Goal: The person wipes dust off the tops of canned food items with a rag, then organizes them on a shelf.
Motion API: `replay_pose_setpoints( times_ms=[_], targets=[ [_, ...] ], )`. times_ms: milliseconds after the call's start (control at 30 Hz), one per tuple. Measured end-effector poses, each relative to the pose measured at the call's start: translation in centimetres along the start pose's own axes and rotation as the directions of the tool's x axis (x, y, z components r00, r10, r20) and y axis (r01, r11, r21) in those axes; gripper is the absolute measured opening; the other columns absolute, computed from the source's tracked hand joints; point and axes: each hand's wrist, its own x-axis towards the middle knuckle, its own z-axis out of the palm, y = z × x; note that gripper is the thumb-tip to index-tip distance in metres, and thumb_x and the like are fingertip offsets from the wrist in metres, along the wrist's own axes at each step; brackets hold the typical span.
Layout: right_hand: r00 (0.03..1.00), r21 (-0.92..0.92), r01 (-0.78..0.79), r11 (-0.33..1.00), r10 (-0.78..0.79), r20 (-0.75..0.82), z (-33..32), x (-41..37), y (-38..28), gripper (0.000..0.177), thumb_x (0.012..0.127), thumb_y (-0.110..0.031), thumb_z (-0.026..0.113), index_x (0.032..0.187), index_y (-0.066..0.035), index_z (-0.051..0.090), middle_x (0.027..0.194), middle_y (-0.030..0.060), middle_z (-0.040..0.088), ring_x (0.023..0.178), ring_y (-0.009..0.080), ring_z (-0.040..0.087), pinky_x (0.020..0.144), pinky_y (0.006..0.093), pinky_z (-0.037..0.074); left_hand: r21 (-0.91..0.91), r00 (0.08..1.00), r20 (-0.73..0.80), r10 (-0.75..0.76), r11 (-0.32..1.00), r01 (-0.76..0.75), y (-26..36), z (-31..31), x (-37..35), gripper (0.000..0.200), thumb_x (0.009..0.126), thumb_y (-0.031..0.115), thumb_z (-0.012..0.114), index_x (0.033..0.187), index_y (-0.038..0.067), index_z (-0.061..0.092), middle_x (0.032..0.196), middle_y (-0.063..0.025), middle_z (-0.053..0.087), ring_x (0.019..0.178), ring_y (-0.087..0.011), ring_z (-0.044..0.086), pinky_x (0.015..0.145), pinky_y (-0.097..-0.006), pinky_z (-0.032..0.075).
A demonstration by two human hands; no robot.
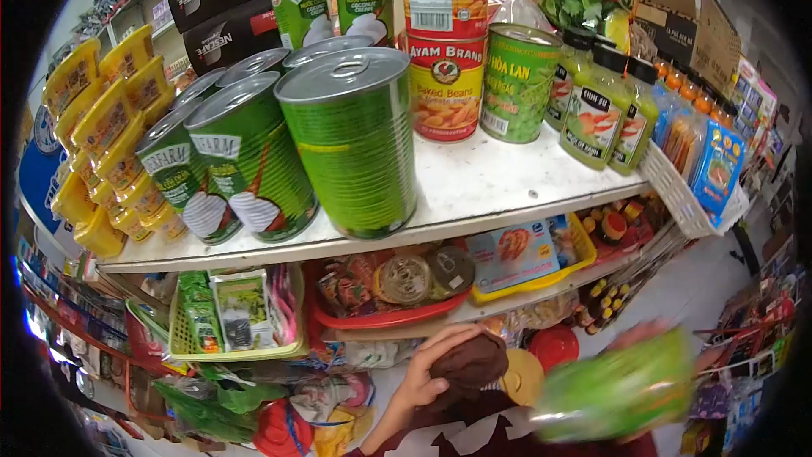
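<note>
Shop shelves (pixel 474 195) | left hand (pixel 420 379): brown lump (pixel 469 362) | right hand (pixel 647 332): green packet (pixel 617 393)

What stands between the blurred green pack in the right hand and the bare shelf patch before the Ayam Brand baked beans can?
Nothing visible does. The green pack is held in the open, below the shelf; the bare patch reaches the front edge, between the large green can and the Chin-Su bottles.
</note>
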Motion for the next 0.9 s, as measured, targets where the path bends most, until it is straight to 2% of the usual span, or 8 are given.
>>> replay_pose_setpoints(
  times_ms=[233,400,567,667,700,800,833,900],
  targets=[
    [0.737,-0.172,-0.565,0.807,0.587,0.335,2.8,-9.2,-0.1,0.090,0.070,-0.032,0.065,0.130,0.013,0.016,0.126,0.0254,0.039,0.112,0.0347,0.044,0.099,0.0394,0.028,-0.546,0.935,0.267,-0.233,0.763,0.346,-4.6,3.5,0.1,0.095,0.062,0.056,0.068,0.126,-0.005,0.033,0.125,-0.0115,0.041,0.116,-0.0192,0.038,0.099,-0.0327,0.027],
    [0.647,-0.091,-0.702,0.707,0.686,0.332,3.6,-10.4,2.2,0.098,0.072,-0.034,0.065,0.133,0.010,0.003,0.130,0.0253,0.032,0.124,0.0340,0.028,0.103,0.0413,0.015,-0.452,0.945,-0.040,-0.325,0.849,0.273,-3.6,3.7,0.0,0.071,0.060,0.036,0.072,0.112,-0.005,0.048,0.107,-0.0094,0.055,0.100,-0.0162,0.050,0.088,-0.0289,0.037],
    [0.445,-0.088,-0.833,0.547,0.755,0.481,3.9,-11.6,2.0,0.091,0.080,-0.068,0.018,0.137,0.000,-0.002,0.139,0.0234,0.018,0.128,0.0283,0.022,0.104,0.0350,0.015,-0.605,0.890,-0.237,-0.390,0.776,0.179,-3.5,4.5,-1.6,0.073,0.057,0.038,0.069,0.110,-0.008,0.048,0.106,-0.0103,0.056,0.098,-0.0167,0.051,0.088,-0.0291,0.038],
    [0.338,0.031,-0.929,0.370,0.808,0.483,3.7,-14.0,2.3,0.083,0.084,-0.062,0.015,0.137,0.001,0.000,0.140,0.0212,0.016,0.129,0.0267,0.021,0.104,0.0352,0.014,-0.427,0.797,-0.451,-0.402,0.881,0.204,-3.7,5.4,-2.5,0.071,0.063,0.042,0.064,0.112,-0.007,0.047,0.107,-0.0122,0.055,0.097,-0.0199,0.052,0.085,-0.0314,0.039],
    [0.319,-0.024,-0.929,0.370,0.830,0.457,2.9,-16.1,2.7,0.075,0.089,-0.055,0.017,0.137,0.002,0.010,0.139,0.0171,0.023,0.127,0.0250,0.025,0.104,0.0352,0.017,-0.420,0.734,-0.537,-0.416,0.886,0.196,-4.4,5.7,-2.9,0.070,0.065,0.043,0.063,0.113,-0.006,0.046,0.107,-0.0122,0.055,0.097,-0.0200,0.052,0.084,-0.0316,0.040],
    [-0.128,0.061,-0.980,-0.192,0.827,0.548,1.6,-20.5,1.2,0.080,0.084,-0.063,0.026,0.134,0.000,0.024,0.134,0.0115,0.034,0.123,0.0202,0.032,0.102,0.0323,0.022,-0.506,0.692,-0.545,-0.472,0.844,0.178,-5.1,5.0,-2.8,0.067,0.070,0.043,0.060,0.116,-0.004,0.043,0.108,-0.0124,0.054,0.096,-0.0207,0.054,0.082,-0.0327,0.042],
    [-0.186,0.164,-0.937,-0.309,0.837,0.514,2.1,-21.5,1.2,0.057,0.087,-0.039,0.049,0.127,-0.001,0.034,0.126,0.0089,0.044,0.114,0.0179,0.042,0.098,0.0330,0.030,-0.554,0.703,-0.506,-0.500,0.813,0.180,-5.0,4.7,-2.8,0.066,0.072,0.043,0.059,0.116,-0.004,0.043,0.109,-0.0125,0.054,0.096,-0.0210,0.054,0.082,-0.0332,0.042],
    [-0.170,-0.043,-0.984,-0.171,0.857,0.486,2.1,-20.0,-0.7,0.056,0.082,-0.027,0.058,0.126,0.000,0.036,0.125,0.0106,0.045,0.115,0.0175,0.041,0.099,0.0324,0.029,-0.657,0.706,-0.461,-0.538,0.741,0.136,-4.7,4.7,-2.7,0.067,0.073,0.044,0.058,0.117,-0.003,0.041,0.109,-0.0129,0.054,0.097,-0.0225,0.055,0.083,-0.0350,0.043]
  ],
)
